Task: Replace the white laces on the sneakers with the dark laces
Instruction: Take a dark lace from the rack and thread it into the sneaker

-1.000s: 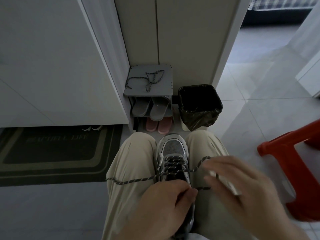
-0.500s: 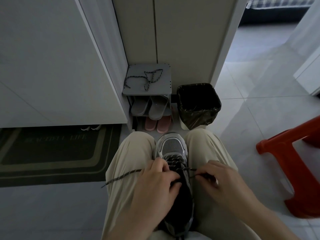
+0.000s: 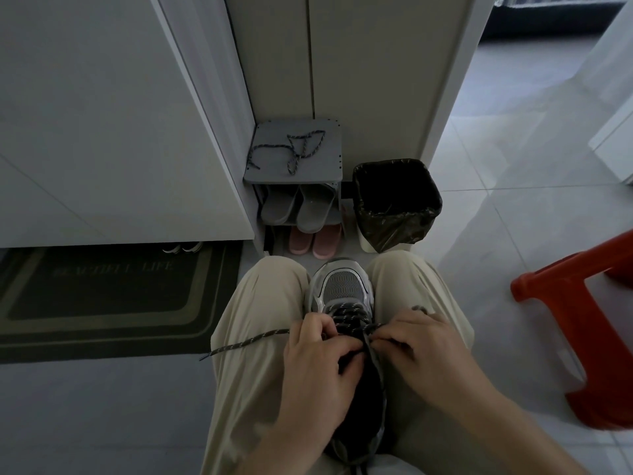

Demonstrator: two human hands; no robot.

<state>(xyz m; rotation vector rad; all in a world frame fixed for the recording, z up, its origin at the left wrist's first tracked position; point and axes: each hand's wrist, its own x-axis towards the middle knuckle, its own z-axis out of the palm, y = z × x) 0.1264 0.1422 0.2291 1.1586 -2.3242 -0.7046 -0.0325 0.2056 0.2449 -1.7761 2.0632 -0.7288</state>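
A grey and silver sneaker (image 3: 342, 286) stands toe-away between my knees, with a dark speckled lace (image 3: 250, 341) threaded through its eyelets. My left hand (image 3: 318, 368) has its fingers curled at the left eyelets, gripping the lace, whose free end trails left over my thigh. On the other side, my right hand (image 3: 421, 351) pinches the lace's other end at the right eyelets. A second dark lace (image 3: 291, 149) lies loose on top of the small grey shoe rack (image 3: 325, 166).
The rack holds grey slippers (image 3: 298, 207) and pink slippers (image 3: 315, 241) below. A black-lined bin (image 3: 397, 204) stands right of it. A red plastic stool (image 3: 582, 303) is at my right, a dark doormat (image 3: 102, 296) at my left. White cabinets rise ahead.
Both hands have come in from the sides and closed on the lace at the eyelets. The lace's long left end has dropped lower across my thigh.
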